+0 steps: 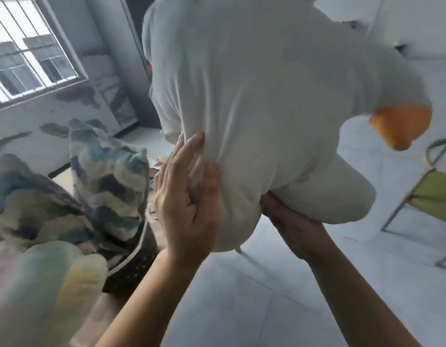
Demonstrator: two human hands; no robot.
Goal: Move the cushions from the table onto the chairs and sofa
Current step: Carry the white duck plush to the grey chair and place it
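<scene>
A big white plush cushion (262, 96) with an orange tip at its right end fills the upper middle of the view, held up in the air. My left hand (189, 194) lies flat against its lower left side with straight fingers. From below, my right hand (289, 221) grips its underside, the fingers buried in the fabric. At the left, two blue-and-cream patterned cushions (107, 176) stand on the table, and a pale pastel cushion (49, 284) lies blurred at the lower left.
A chair with a green seat (434, 194) and thin metal legs stands at the right edge on the light tiled floor (254, 296). A barred window (29, 53) is at the upper left. A dark dotted cloth (137, 266) shows under the patterned cushions.
</scene>
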